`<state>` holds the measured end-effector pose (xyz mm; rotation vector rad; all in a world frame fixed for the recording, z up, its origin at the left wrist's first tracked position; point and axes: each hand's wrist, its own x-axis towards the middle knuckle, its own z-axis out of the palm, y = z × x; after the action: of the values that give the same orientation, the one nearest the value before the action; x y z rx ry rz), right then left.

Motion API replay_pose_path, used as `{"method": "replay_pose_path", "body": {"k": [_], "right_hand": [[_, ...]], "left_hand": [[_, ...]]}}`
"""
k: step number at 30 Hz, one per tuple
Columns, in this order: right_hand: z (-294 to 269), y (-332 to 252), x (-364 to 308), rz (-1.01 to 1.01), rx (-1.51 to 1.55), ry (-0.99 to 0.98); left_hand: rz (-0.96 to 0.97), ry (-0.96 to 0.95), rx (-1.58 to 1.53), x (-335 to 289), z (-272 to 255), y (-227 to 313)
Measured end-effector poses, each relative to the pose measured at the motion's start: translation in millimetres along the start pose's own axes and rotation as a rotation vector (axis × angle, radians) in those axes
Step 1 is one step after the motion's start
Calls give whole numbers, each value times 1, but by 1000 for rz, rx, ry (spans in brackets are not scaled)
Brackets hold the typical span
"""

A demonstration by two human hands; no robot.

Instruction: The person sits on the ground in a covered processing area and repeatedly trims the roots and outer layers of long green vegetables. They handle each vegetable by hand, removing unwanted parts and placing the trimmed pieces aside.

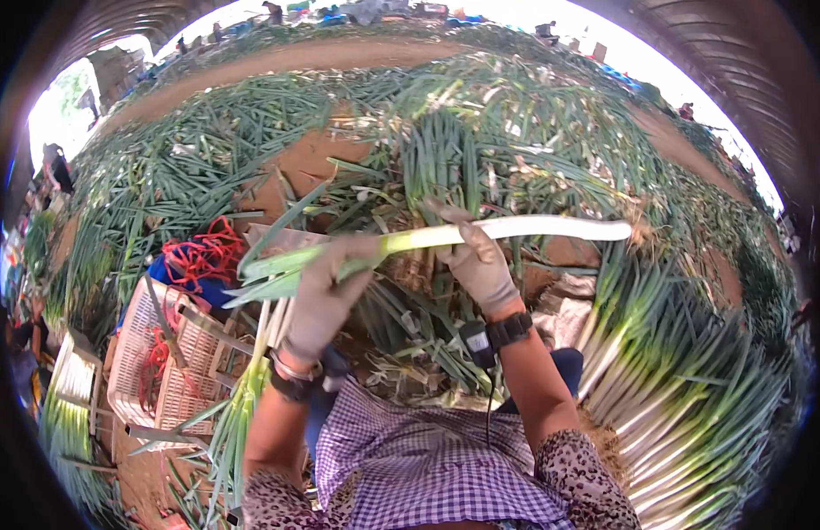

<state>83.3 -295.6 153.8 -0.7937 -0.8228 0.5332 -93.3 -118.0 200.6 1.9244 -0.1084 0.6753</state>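
A long green onion [534, 227] lies crosswise in front of me, its white end and brown roots to the right and its green leaves to the left. My right hand [481, 265], in a pale glove, grips the white shaft near the middle. Around the green part my left hand [329, 296], also gloved and slightly blurred by motion, is closed. Below it, more green onions [242, 424] hang beside the left forearm. A large row of trimmed green onions [666, 397] is laid out on my right, white ends towards me.
On the left stands a pinkish plastic basket [140, 353] with blades or bars across it. Red straps [207, 256] lie on something blue behind. Heaps of green onions and leaves [207, 146] cover the ground ahead, with a brown dirt path [304, 60] beyond. Several people are far off.
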Motion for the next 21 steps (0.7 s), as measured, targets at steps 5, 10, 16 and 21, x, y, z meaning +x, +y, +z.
{"method": "replay_pose_path", "body": {"k": [5, 10, 16, 21], "right_hand": [[0, -39, -8, -72, -196, -182], [11, -67, -31, 95, -286, -21], [17, -104, -85, -515, -1203, 460], [18, -134, -35, -962, -1867, 333]], "left_hand": [[147, -504, 373, 58, 6, -8], [31, -482, 507, 44, 46, -29], [73, -369, 550, 42, 41, -35], [-314, -738, 330, 66, 41, 10]]}}
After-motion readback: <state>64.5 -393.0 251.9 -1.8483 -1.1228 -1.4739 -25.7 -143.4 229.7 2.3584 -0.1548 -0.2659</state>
